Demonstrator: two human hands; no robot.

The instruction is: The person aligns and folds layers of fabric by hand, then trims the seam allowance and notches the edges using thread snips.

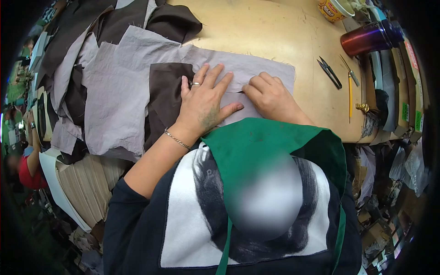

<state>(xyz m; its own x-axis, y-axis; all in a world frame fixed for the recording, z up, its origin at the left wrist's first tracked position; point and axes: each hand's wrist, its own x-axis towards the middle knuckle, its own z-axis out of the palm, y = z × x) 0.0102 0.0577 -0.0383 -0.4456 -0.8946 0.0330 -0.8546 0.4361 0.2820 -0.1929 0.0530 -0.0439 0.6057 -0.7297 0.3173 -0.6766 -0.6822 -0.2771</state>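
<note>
Tan table [256,32] bears the grey cloth [247,66] beneath both hands: left hand [204,98] flat, fingers spread; right hand [272,98] curled together at a fold or slit, pinch uncertain; step appears to be aligning, next move probably needing steady left-hand pressure.

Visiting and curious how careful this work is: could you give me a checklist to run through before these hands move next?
1. Left hand spread on the work: ok, palm down with fingers apart.
2. Right hand has a firm pinch on the grey cloth: cannot tell; its bent fingers hide the contact.
3. Grey cloth smooth throughout: not ok; creases show left of the dark piece.
4. Snips off the cloth: ok, on the table.
5. Bottle away from the cloth: ok.
</note>
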